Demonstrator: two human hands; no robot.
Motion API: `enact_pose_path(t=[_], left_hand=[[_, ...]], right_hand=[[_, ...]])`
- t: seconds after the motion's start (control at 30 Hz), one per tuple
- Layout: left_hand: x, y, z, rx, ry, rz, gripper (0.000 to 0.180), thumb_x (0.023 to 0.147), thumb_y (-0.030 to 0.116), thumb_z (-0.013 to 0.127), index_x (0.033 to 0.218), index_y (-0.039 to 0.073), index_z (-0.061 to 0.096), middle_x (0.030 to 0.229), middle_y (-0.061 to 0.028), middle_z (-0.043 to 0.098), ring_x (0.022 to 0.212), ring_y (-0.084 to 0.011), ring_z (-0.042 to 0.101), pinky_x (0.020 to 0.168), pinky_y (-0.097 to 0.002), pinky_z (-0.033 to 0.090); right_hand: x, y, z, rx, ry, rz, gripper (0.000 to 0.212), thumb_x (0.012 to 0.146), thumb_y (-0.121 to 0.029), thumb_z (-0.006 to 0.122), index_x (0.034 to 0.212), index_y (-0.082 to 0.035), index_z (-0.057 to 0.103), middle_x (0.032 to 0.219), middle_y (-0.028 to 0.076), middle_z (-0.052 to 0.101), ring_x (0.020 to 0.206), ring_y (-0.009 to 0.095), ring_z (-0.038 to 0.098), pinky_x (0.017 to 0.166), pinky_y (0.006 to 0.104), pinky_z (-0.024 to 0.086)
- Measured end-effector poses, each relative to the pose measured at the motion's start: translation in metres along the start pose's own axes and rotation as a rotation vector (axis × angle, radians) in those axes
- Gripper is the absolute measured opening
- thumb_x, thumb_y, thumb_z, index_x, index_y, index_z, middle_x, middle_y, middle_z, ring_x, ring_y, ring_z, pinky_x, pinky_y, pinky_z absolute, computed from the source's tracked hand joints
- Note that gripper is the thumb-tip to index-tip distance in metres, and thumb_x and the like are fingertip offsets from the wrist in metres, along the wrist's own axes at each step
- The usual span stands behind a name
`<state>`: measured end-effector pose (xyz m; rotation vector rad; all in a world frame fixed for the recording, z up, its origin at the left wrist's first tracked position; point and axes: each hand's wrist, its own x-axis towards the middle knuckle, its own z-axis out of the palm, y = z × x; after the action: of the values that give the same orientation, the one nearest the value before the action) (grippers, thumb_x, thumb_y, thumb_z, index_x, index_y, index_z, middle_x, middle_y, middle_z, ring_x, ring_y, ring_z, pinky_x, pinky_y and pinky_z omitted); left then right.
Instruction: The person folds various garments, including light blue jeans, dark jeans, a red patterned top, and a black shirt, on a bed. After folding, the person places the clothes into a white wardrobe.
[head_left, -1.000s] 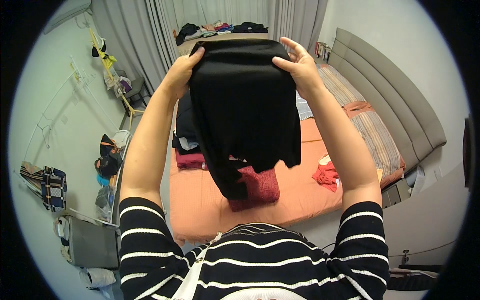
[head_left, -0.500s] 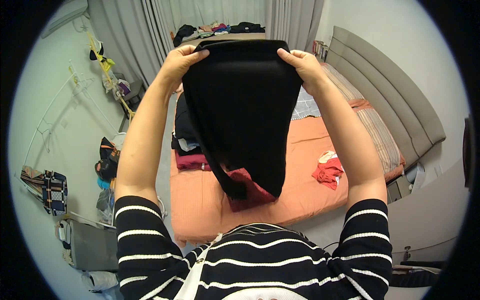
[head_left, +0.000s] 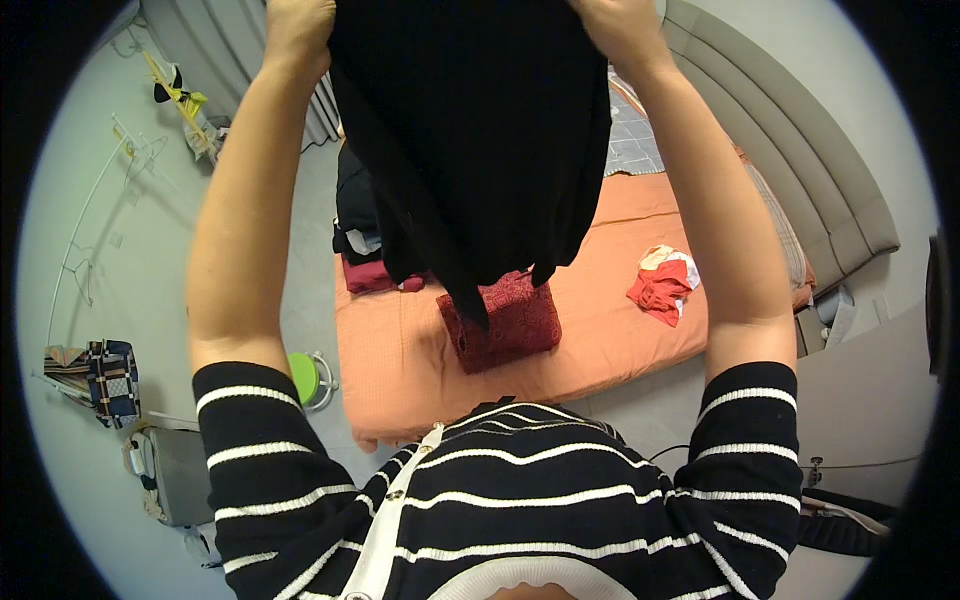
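A black garment point(head_left: 470, 150) hangs stretched out in front of me, raised high over the bed. My left hand point(head_left: 300, 38) grips its upper left edge, and my right hand point(head_left: 625, 38) grips the upper right one. Both hands are closed at the top of the picture, their fingertips partly hidden or cut off. The cloth's lower end dangles in uneven points; whether it is trousers or a top cannot be told. Partly behind that end lies a folded dark red textured cloth point(head_left: 515, 330) on the bed.
The bed has an orange sheet point(head_left: 400, 370) and a grey padded headboard point(head_left: 800, 150). A stack of folded dark clothes point(head_left: 355, 200) sits at its left edge. Crumpled red and white clothing point(head_left: 665, 288) lies right. A green stool point(head_left: 303, 377) stands left of the bed.
Both hands have gone up and slightly apart with the black garment. Its lower part has opened out and risen, uncovering more of the dark red cloth. The view has tilted downward.
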<state>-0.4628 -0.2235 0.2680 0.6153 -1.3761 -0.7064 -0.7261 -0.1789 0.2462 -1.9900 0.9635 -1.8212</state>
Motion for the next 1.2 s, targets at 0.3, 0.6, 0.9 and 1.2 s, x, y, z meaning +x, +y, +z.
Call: enact_pose_path(t=[0.3, 0.6, 0.9, 1.2], left_hand=[[-0.136, -0.133, -0.079, 1.083, -0.734, -0.368, 0.021, 0.070, 0.014, 0.074, 0.089, 0.007, 0.068, 0.082, -0.0085, 0.068, 0.081, -0.0255, 0.064, 0.071, -0.0347, 0.050], [-0.194, -0.154, -0.109, -0.190, -0.307, -0.708, 0.021, 0.087, 0.005, 0.058, 0.108, 0.002, 0.060, 0.099, -0.0028, 0.064, 0.090, -0.0120, 0.059, 0.085, -0.0270, 0.046], [-0.278, -0.194, -0.121, -0.254, -0.127, -0.669, 0.021, 0.083, -0.006, 0.052, 0.099, 0.004, 0.062, 0.103, -0.0061, 0.062, 0.097, -0.0173, 0.058, 0.089, -0.0321, 0.044], [-0.348, -0.240, -0.121, -0.215, 0.064, -0.716, 0.023, 0.069, -0.017, 0.045, 0.066, 0.004, 0.056, 0.098, -0.0093, 0.061, 0.086, -0.0185, 0.056, 0.079, -0.0277, 0.044]], right_hand=[[-0.117, 0.113, -0.016, -0.153, -0.508, 0.786, 0.033, 0.086, -0.030, 0.061, 0.086, 0.003, 0.065, 0.076, 0.009, 0.063, 0.066, 0.015, 0.056, 0.064, 0.0315, 0.047], [-0.168, 0.145, -0.031, 0.343, -0.298, 0.930, 0.026, 0.090, -0.019, 0.058, 0.106, 0.000, 0.063, 0.095, 0.005, 0.065, 0.081, 0.011, 0.059, 0.074, 0.0245, 0.048], [-0.266, 0.179, -0.023, 0.536, -0.205, 0.845, 0.022, 0.088, -0.002, 0.055, 0.109, 0.000, 0.063, 0.100, 0.002, 0.064, 0.088, 0.009, 0.059, 0.079, 0.0229, 0.048], [-0.340, 0.194, -0.017, 0.350, -0.253, 0.755, 0.023, 0.072, 0.014, 0.043, 0.071, -0.001, 0.060, 0.096, 0.008, 0.060, 0.091, 0.015, 0.054, 0.082, 0.0245, 0.041]])
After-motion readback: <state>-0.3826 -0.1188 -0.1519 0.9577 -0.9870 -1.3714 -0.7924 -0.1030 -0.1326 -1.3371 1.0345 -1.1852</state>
